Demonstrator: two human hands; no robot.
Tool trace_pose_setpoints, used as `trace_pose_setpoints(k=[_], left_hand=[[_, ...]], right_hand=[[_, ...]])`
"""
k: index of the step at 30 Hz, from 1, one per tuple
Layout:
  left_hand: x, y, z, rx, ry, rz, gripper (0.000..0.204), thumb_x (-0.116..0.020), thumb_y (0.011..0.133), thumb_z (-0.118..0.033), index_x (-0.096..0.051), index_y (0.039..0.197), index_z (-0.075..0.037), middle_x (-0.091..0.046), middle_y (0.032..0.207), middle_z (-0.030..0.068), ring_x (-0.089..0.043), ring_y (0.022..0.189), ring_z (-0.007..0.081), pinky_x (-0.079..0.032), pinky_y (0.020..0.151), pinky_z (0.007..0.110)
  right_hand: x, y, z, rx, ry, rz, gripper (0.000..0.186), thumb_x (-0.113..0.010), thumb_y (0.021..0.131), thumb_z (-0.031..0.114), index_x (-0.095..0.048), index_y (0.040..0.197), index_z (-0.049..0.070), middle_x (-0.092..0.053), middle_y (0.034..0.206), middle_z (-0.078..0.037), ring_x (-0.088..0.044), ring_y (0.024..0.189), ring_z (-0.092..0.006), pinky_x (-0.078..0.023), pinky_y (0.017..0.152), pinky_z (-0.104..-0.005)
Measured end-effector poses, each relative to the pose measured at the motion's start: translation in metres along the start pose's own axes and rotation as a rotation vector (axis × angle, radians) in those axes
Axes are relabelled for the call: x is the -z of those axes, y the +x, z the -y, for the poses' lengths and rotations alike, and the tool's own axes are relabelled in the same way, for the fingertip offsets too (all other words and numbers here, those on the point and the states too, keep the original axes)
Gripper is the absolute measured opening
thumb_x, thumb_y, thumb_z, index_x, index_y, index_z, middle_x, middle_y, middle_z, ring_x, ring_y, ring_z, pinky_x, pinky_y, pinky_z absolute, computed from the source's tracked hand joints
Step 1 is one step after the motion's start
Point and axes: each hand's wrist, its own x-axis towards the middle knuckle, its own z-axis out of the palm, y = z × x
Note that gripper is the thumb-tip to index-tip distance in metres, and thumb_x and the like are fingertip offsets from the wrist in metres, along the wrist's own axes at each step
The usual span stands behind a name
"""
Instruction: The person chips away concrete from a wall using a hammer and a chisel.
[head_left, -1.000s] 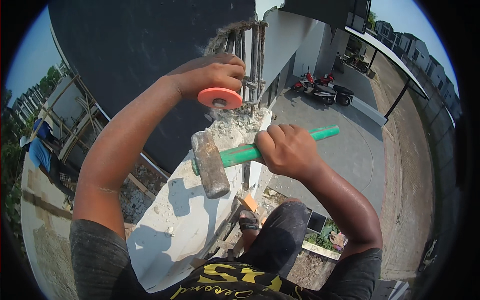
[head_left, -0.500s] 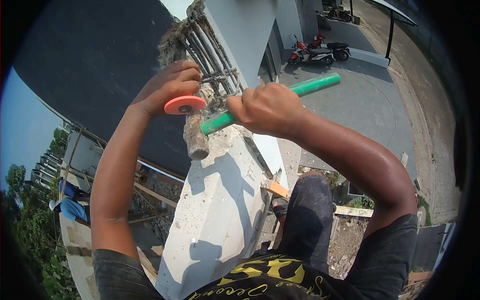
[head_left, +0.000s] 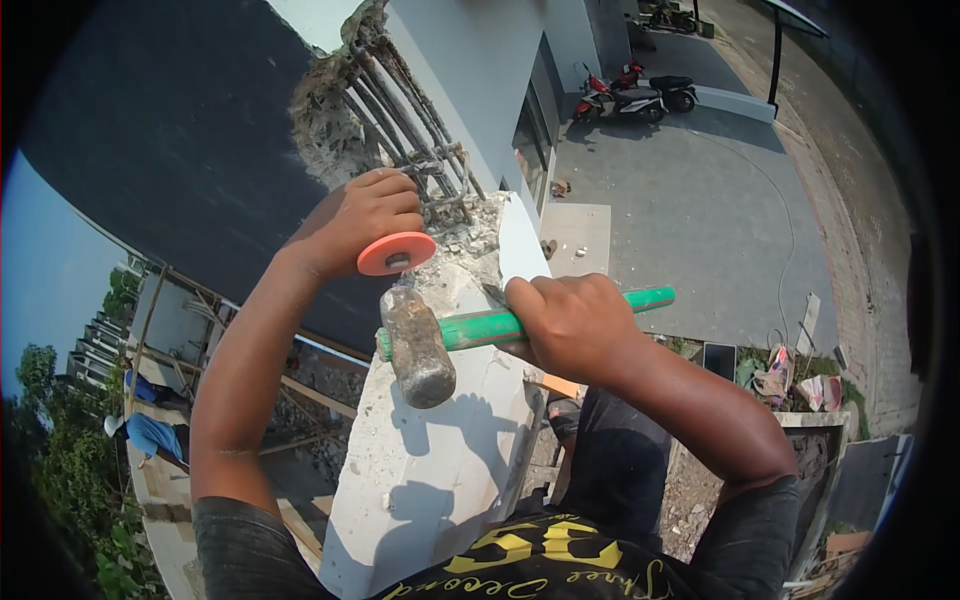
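My right hand point(head_left: 575, 325) is wrapped round the green handle of a sledgehammer point(head_left: 418, 350), whose worn metal head hangs above the white concrete beam point(head_left: 400, 480). My left hand point(head_left: 368, 225) is closed on a chisel point(head_left: 398, 260) with an orange round hand guard; the metal end pokes out of the guard toward me. The chisel's far end is hidden behind my fist, by the broken concrete. Beyond it, bare steel rebars point(head_left: 405, 105) run through a chipped-out gap. A space separates the hammer head from the chisel's end.
A dark wall point(head_left: 170, 130) rises on the left. Far below on the right lies a grey paved yard point(head_left: 700, 230) with parked motorbikes point(head_left: 630, 98). At the lower left, a person in a blue shirt point(head_left: 155, 435) is by wooden scaffolding poles point(head_left: 310, 395). Rubble lies beneath.
The hammer has swung back toward me and down, away from the chisel's end. My left hand and the chisel have shifted slightly right and nearer.
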Motion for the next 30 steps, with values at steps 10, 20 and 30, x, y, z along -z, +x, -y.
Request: trace_pose_setpoints(k=[10, 20, 30], left_hand=[[0.03, -0.038, -0.112, 0.125, -0.356, 0.087, 0.017, -0.069, 0.069, -0.019, -0.062, 0.084, -0.016, -0.061, 0.091, -0.0024, -0.059, 0.091, 0.019, -0.044, 0.089, 0.036], [0.059, -0.139, -0.216, 0.728, -0.556, 0.064, 0.021, -0.077, 0.067, -0.01, -0.065, 0.084, -0.014, -0.063, 0.095, 0.0004, -0.062, 0.095, 0.0193, -0.04, 0.103, 0.044], [0.05, -0.11, -0.222, 0.933, -0.775, -0.454, 0.023, -0.074, 0.073, 0.007, -0.07, 0.091, -0.007, -0.063, 0.102, 0.007, -0.064, 0.088, 0.019, -0.052, 0.071, 0.027]], right_hand=[[-0.083, -0.026, 0.027, 0.049, 0.645, -0.569, 0.036, -0.079, 0.076, 0.028, -0.051, 0.075, 0.006, -0.048, 0.059, -0.007, -0.053, 0.048, -0.024, -0.042, 0.045, -0.0366], [-0.137, -0.033, 0.012, -0.923, 1.089, -0.615, 0.039, -0.063, 0.097, 0.036, -0.058, 0.086, -0.001, -0.054, 0.063, -0.003, -0.046, 0.06, -0.01, -0.041, 0.056, -0.0298], [-0.144, -0.028, 0.012, -1.277, 1.321, -0.557, 0.05, -0.046, 0.1, 0.055, -0.041, 0.078, 0.011, -0.037, 0.052, 0.002, -0.038, 0.036, -0.0117, -0.033, 0.033, -0.0289]])
